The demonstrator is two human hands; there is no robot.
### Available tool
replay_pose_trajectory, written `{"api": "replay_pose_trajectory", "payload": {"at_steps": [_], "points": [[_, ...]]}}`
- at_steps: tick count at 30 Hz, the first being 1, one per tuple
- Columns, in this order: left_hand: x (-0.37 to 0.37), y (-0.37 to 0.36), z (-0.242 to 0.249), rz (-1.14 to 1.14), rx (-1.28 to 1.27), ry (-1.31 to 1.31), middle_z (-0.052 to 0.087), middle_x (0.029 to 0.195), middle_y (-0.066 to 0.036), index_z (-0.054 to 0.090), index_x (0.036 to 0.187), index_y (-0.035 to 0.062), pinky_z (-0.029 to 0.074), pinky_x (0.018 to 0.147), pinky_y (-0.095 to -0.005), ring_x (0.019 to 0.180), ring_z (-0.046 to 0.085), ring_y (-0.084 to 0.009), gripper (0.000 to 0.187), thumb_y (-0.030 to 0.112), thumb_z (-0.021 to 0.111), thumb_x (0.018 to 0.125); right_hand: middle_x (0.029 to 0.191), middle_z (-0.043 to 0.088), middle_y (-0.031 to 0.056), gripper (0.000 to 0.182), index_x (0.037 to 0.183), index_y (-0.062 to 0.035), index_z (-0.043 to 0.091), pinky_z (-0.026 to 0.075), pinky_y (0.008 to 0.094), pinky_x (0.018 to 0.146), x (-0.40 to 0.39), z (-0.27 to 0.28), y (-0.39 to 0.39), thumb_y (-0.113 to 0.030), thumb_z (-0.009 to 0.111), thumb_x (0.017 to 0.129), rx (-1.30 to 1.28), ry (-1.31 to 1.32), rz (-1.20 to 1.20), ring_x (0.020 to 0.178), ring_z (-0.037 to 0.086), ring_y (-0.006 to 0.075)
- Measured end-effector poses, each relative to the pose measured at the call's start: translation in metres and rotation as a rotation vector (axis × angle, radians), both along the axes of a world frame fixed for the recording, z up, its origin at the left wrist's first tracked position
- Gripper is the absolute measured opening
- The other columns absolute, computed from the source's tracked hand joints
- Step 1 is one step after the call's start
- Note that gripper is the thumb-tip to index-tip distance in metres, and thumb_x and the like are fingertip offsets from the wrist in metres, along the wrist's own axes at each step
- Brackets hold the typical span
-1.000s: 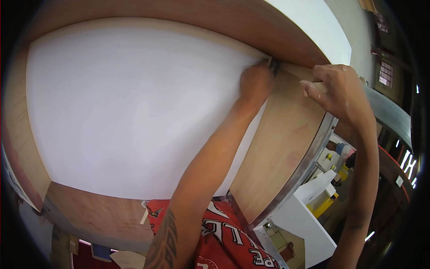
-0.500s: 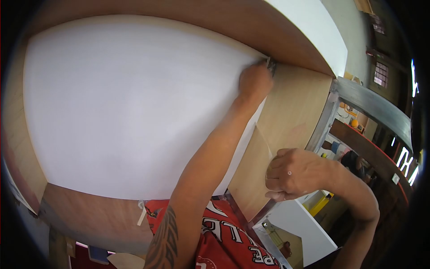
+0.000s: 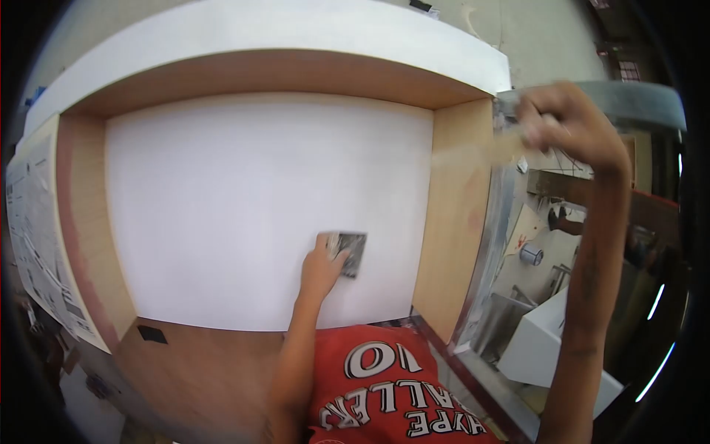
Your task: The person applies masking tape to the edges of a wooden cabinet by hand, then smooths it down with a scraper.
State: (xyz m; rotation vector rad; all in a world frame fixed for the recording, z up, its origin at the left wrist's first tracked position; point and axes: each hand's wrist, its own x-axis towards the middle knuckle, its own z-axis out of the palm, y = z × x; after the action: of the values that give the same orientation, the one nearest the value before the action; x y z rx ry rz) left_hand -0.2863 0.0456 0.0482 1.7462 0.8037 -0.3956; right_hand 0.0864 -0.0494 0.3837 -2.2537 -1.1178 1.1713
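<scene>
left hand (image 3: 323,265) lies flat against the white sheet (image 3: 251,200), fingers (image 3: 333,244) bent over a small grey scraper block (image 3: 353,253) and pressing it onto the sheet. block sits just past the fingertips, toward the right side panel, in the lower right part of the sheet, well below its top edge. fingers closed on the block, thumb side hidden, so the exact grip is not clear.

right hand (image 3: 566,126) is raised high, near the top right corner of the wooden cabinet frame (image 3: 452,222), beside the grey metal rail (image 3: 636,103). fingers curled narrow around a thin pale strip (image 3: 484,152) that trails from the fingers leftward across the side panel. hand and strip are motion blurred, so cannot tell whether the strip touches the panel.

white sheet fills the back of the recess, wood border on left, bottom and right. white top board (image 3: 296,33) above. red printed shirt (image 3: 377,385) below the left wrist. small dark patch (image 3: 153,334) on the bottom wood, well left of the left hand.
</scene>
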Motion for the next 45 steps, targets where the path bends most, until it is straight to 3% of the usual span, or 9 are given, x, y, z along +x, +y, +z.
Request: {"api": "replay_pose_trajectory", "payload": {"at_steps": [4, 6, 8, 13, 17, 20, 26, 39, 45], "points": [[-0.078, 0.044, 0.033, -0.165, 0.298, 0.024, 0.067, 0.118, -0.024, 0.058, 0.13, 0.0054, 0.053, 0.089, -0.0496, 0.108, 0.066, -0.0417, 0.05, 0.032, 0.075, 0.092, 0.063, 0.046, -0.007, 0.049, 0.067, -0.0081, 0.052, 0.036, 0.0269, 0.053, -0.035, -0.032, 0.027, -0.041, 0.07, 0.098, 0.096, -0.111, -0.251, 0.059, 0.045, 0.0065], [-0.08, 0.073, 0.028, -0.166, 0.486, -0.086, 0.064, 0.125, -0.022, 0.059, 0.133, 0.0055, 0.053, 0.092, -0.048, 0.113, 0.063, -0.0393, 0.052, 0.032, 0.075, 0.092, 0.06, 0.051, 0.0008, 0.048, 0.07, -0.0051, 0.065, 0.037, 0.0303, 0.054, -0.07, -0.042, 0.029, -0.047, 0.072, 0.094, 0.079, -0.265, -0.291, 0.059, 0.046, 0.0095], [-0.076, 0.089, 0.013, 0.109, 0.484, -0.308, 0.057, 0.136, -0.018, 0.059, 0.138, 0.0045, 0.051, 0.097, -0.0452, 0.12, 0.059, -0.0339, 0.054, 0.031, 0.074, 0.094, 0.061, 0.051, 0.0036, 0.046, 0.072, -0.0024, 0.063, 0.037, 0.0324, 0.055, -0.116, -0.053, 0.018, -0.041, 0.075, 0.092, 0.152, -0.324, -0.385, 0.059, 0.044, 0.012], [0.023, 0.11, 0.082, 0.38, -1.156, -0.156, 0.051, 0.149, -0.023, 0.044, 0.149, -0.0038, 0.051, 0.102, -0.0469, 0.127, 0.059, -0.0333, 0.064, 0.046, 0.047, 0.109, 0.063, 0.055, 0.0086, 0.036, 0.071, -0.0009, 0.06, 0.04, 0.0359, 0.057, -0.25, -0.048, -0.005, -0.026, 0.082, 0.085, 0.268, -0.184, -0.512, 0.059, 0.05, 0.0174], [0.035, 0.054, 0.058, 0.374, -1.165, -0.055, 0.058, 0.131, -0.018, 0.046, 0.146, -0.0053, 0.053, 0.096, -0.0454, 0.114, 0.062, -0.0284, 0.058, 0.04, 0.05, 0.11, 0.066, 0.06, 0.012, 0.03, 0.071, -0.0021, 0.064, 0.043, 0.0384, 0.061, -0.319, -0.05, -0.035, -0.021, 0.085, 0.08, 0.295, -0.158, -0.521, 0.063, 0.057, 0.0282], [0.018, 0.036, 0.071, 0.209, -0.959, -0.126, 0.059, 0.114, -0.01, 0.048, 0.144, -0.0038, 0.052, 0.09, -0.0425, 0.1, 0.06, -0.0204, 0.051, 0.033, 0.052, 0.109, 0.066, 0.06, 0.0115, 0.031, 0.07, -0.002, 0.064, 0.043, 0.0389, 0.061, -0.355, -0.045, -0.07, -0.022, 0.084, 0.081, 0.254, -0.169, -0.659, 0.063, 0.056, 0.0274], [0.002, 0.04, 0.082, 0.139, -1.223, 0.0, 0.06, 0.106, -0.005, 0.055, 0.14, -0.0012, 0.051, 0.085, -0.0351, 0.091, 0.059, -0.0163, 0.043, 0.028, 0.054, 0.108, 0.069, 0.062, 0.009, 0.026, 0.074, -0.0023, 0.065, 0.044, 0.0357, 0.062, -0.402, -0.075, -0.139, -0.018, 0.084, 0.082, 0.42, -0.088, -0.908, 0.063, 0.056, 0.0227], [0.225, -0.016, 0.022, -0.399, -0.207, -0.26, 0.074, 0.09, -0.01, 0.075, 0.103, -0.0055, 0.055, 0.08, -0.0323, 0.081, 0.067, -0.0174, 0.031, 0.02, 0.083, 0.086, 0.081, 0.067, 0.016, 0.021, 0.09, 0.0004, 0.066, 0.049, 0.037, 0.063, -0.375, -0.189, -0.161, -0.017, 0.078, 0.088, 0.44, -0.066, -1.289, 0.07, 0.063, 0.0275], [0.346, -0.019, -0.012, -0.436, 0.202, -0.387, 0.074, 0.096, -0.01, 0.076, 0.11, -0.0047, 0.052, 0.085, -0.0328, 0.089, 0.068, -0.0181, 0.041, 0.03, 0.081, 0.089, 0.094, 0.075, 0.0169, 0.031, 0.117, 0.0039, 0.069, 0.056, 0.0365, 0.074, -0.363, -0.227, -0.165, -0.014, 0.075, 0.092, 0.198, 0.075, -1.634, 0.079, 0.071, 0.0211]]}}
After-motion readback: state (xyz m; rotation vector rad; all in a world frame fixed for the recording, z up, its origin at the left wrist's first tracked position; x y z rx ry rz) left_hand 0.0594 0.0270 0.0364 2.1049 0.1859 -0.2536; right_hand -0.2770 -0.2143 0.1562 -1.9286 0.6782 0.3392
